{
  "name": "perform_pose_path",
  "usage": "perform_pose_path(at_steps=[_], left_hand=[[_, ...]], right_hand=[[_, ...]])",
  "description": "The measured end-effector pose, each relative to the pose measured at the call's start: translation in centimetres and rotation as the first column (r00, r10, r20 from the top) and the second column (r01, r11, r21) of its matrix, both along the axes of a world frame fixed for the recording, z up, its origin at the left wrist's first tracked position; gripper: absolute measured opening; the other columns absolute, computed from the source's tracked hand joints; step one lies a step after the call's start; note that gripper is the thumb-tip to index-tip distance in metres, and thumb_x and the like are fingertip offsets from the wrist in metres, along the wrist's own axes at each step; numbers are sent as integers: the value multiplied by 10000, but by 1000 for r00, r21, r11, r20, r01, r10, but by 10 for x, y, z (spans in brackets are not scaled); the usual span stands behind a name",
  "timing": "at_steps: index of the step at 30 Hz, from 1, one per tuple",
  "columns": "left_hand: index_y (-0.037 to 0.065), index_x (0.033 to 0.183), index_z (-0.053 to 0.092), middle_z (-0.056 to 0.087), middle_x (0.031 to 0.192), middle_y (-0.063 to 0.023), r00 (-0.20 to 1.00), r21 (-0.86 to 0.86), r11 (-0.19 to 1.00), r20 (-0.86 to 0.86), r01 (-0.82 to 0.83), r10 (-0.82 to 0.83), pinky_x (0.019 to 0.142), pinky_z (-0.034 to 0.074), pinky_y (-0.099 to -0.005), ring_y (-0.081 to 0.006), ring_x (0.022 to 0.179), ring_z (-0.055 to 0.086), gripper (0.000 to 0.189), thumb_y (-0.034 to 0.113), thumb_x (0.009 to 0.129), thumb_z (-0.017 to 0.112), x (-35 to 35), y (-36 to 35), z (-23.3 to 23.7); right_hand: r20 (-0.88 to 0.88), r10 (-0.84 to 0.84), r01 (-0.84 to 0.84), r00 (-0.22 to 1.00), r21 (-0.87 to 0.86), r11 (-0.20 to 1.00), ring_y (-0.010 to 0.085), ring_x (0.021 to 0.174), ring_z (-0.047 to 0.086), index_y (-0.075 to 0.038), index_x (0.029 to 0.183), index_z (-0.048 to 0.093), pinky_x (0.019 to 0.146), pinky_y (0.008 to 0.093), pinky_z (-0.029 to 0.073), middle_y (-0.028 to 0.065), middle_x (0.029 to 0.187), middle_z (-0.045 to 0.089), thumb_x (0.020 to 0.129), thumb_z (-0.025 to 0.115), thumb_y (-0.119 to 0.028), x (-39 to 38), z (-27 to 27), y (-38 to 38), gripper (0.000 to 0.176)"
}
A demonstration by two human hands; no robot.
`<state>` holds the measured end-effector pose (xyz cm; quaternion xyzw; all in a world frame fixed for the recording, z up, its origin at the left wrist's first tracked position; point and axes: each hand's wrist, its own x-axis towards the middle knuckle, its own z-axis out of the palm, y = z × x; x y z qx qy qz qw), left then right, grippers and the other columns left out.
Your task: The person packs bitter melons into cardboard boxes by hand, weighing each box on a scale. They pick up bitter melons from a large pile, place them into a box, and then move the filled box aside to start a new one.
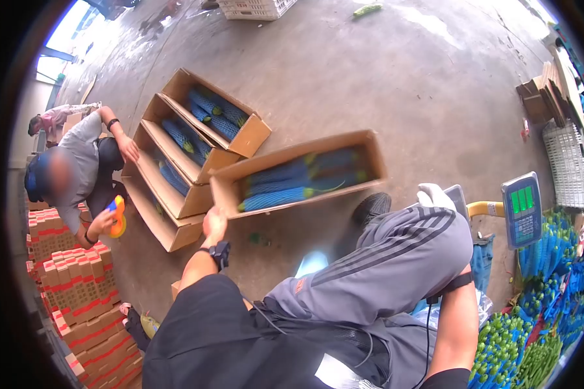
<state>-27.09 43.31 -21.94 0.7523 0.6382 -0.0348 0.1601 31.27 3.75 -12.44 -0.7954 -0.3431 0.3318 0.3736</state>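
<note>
My left hand grips the near left corner of an open cardboard box, its fingers closed on the edge. The box is tilted and slightly blurred. Inside lie long green vegetables in blue mesh sleeves. My right forearm passes behind my raised knee, which hides the wrist end. Beyond the knee shows a white glove, beside a weighing scale with a lit green display; its finger shape is unclear. Left of my box stand several open cardboard boxes holding the same sleeved vegetables.
A co-worker crouches at the left, one hand at the boxes, the other holding a yellow-and-blue tape dispenser. Stacked red-striped cartons stand below. Heaps of sleeved vegetables and a white crate line the right side.
</note>
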Motion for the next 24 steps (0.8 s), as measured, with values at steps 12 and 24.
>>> perform_pose_path(at_steps=[12, 24], left_hand=[[47, 1248, 709, 739, 921, -160, 942, -242, 911, 91, 334, -322, 810, 567, -424, -260, 881, 720, 413, 383, 1058, 561, 37, 71, 7], [41, 1289, 693, 726, 915, -139, 327, 1, 377, 497, 926, -804, 795, 558, -397, -225, 866, 698, 406, 353, 1069, 554, 496, -22, 121]], right_hand=[[438, -301, 447, 847, -282, 849, 296, 1149, 687, -50, 1373, 639, 1048, 415, 519, 134, 1259, 723, 1061, 615, -332, -67, 195, -257, 421], [520, -849, 990, -93, 142, -21, 261, 974, 684, -9, 1228, 685, 861, 381, 552, 133, 1092, 740, 1008, 631, -193, -376, 199, -434, 292]])
